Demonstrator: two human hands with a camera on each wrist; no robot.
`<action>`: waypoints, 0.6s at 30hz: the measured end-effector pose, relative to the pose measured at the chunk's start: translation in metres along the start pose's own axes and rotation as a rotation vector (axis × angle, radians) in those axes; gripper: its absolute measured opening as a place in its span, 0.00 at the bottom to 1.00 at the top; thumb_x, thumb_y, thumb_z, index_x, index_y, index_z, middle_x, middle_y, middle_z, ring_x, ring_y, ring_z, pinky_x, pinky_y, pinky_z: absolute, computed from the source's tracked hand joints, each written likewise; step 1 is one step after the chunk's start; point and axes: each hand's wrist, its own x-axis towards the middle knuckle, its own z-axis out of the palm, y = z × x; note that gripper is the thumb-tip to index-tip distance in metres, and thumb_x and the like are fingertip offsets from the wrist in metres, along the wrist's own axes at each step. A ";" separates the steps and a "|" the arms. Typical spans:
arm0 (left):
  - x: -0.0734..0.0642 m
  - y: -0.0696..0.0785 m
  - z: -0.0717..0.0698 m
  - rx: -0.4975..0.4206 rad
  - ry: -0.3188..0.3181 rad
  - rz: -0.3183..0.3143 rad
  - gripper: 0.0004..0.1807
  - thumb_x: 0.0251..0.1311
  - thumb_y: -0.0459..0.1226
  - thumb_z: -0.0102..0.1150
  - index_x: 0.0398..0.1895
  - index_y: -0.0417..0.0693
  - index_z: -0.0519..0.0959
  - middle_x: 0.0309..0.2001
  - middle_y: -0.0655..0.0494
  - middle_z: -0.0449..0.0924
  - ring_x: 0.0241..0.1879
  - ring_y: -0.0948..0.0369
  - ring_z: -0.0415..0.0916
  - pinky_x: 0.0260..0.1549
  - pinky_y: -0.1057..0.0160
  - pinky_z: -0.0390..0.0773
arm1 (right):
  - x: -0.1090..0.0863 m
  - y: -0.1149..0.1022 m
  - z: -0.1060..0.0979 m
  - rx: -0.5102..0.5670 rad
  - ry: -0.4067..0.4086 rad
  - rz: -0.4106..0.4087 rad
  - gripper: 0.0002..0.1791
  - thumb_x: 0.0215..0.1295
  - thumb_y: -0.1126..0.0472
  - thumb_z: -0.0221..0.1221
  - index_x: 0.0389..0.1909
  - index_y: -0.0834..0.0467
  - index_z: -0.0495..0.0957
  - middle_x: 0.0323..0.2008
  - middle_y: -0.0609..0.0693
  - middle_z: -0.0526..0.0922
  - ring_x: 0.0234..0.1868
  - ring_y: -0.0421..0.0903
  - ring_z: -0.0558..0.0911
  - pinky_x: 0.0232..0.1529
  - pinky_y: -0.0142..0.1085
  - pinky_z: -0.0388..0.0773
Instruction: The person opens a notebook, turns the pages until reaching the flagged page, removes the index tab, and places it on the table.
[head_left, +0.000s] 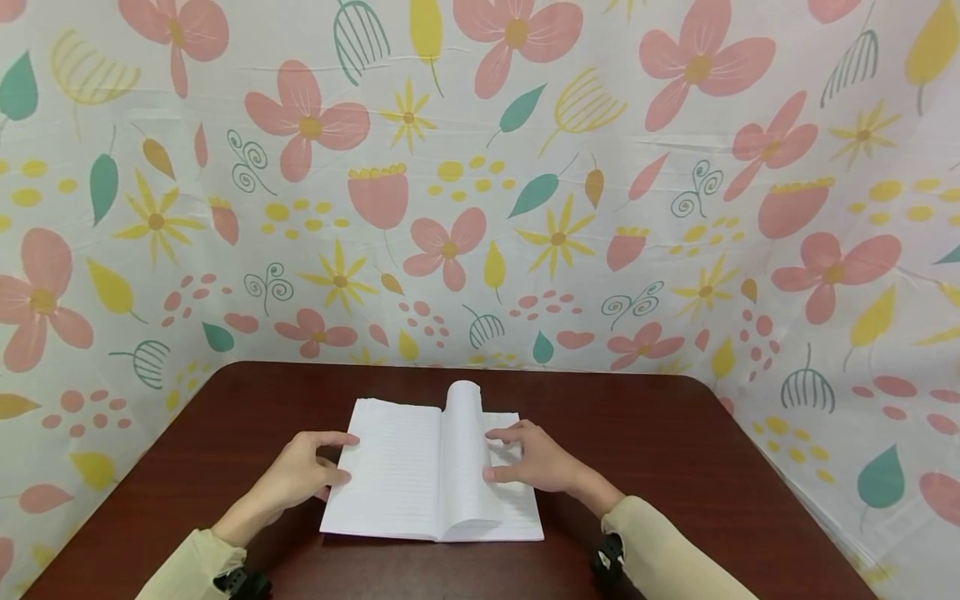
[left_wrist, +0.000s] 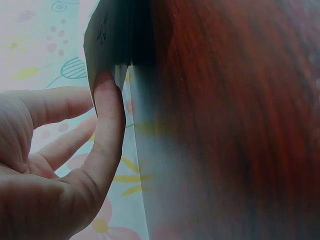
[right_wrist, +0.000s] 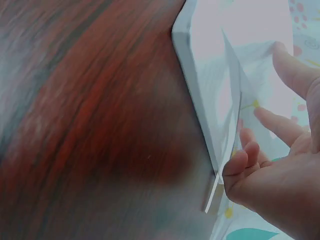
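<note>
An open notebook (head_left: 393,475) with lined white pages lies on the table. My left hand (head_left: 296,468) grips its left edge. The left wrist view shows a finger (left_wrist: 107,100) against the notebook's dark outer side (left_wrist: 102,40), where handwriting shows, and other fingers on the opposite side. Near the middle, a page (head_left: 461,458) stands up in a curl. At its right side is my right hand (head_left: 551,460), thumb and forefinger apart, tips right at the curled paper. In the right wrist view the raised page (right_wrist: 233,75) bends above the stack beside the spread fingers.
The dark reddish-brown wooden table (head_left: 637,467) extends around the notebook. Behind and beside it hangs a white cloth (head_left: 480,325) printed with flowers and leaves. Black wrist bands (head_left: 609,557) sit at both light sleeves (head_left: 660,542).
</note>
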 end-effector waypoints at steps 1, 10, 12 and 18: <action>0.000 0.000 0.000 0.002 -0.003 0.005 0.27 0.55 0.23 0.74 0.61 0.36 0.82 0.52 0.41 0.81 0.33 0.53 0.85 0.29 0.52 0.87 | 0.001 0.000 0.000 0.020 0.005 0.006 0.37 0.61 0.49 0.76 0.67 0.63 0.80 0.55 0.61 0.78 0.56 0.58 0.75 0.47 0.46 0.76; 0.000 -0.001 -0.001 -0.010 -0.022 0.023 0.27 0.55 0.22 0.73 0.61 0.35 0.82 0.52 0.40 0.81 0.32 0.53 0.85 0.29 0.52 0.87 | 0.006 -0.007 0.000 0.186 0.021 0.064 0.31 0.65 0.56 0.74 0.67 0.62 0.79 0.49 0.54 0.87 0.40 0.50 0.77 0.39 0.40 0.75; 0.000 -0.001 -0.001 -0.008 -0.022 0.023 0.27 0.55 0.22 0.73 0.61 0.35 0.82 0.52 0.40 0.80 0.33 0.53 0.85 0.29 0.52 0.87 | 0.006 -0.008 0.000 0.199 0.019 0.068 0.32 0.65 0.57 0.73 0.68 0.62 0.79 0.46 0.53 0.88 0.40 0.49 0.79 0.40 0.40 0.76; 0.002 -0.001 -0.001 0.000 -0.016 0.021 0.28 0.55 0.23 0.74 0.61 0.36 0.82 0.52 0.41 0.82 0.32 0.53 0.85 0.29 0.51 0.87 | 0.009 -0.009 0.002 0.229 0.048 0.082 0.31 0.65 0.58 0.74 0.68 0.62 0.79 0.42 0.49 0.89 0.43 0.47 0.81 0.41 0.40 0.77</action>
